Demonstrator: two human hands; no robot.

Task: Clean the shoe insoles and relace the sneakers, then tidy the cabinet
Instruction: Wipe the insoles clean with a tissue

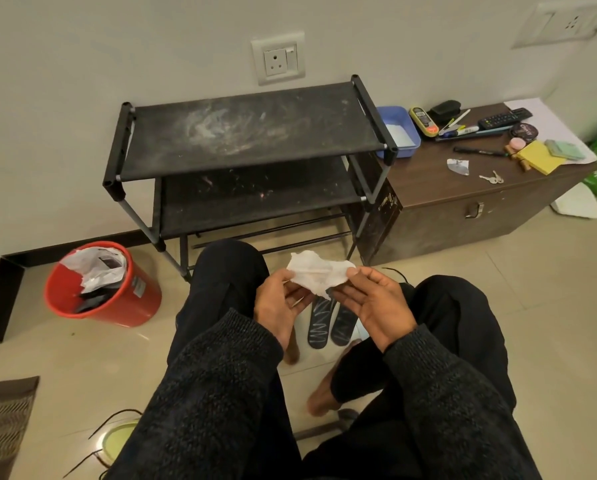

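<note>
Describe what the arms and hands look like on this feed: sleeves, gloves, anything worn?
Both arms are covered by long sleeves of a dark, charcoal-flecked knit, like a sweater, with ribbed cuffs ending at the wrists. The left hand and right hand are bare: no gloves. No ring, watch or band shows on the visible sides. The sleeves carry no logos or markings.
</note>
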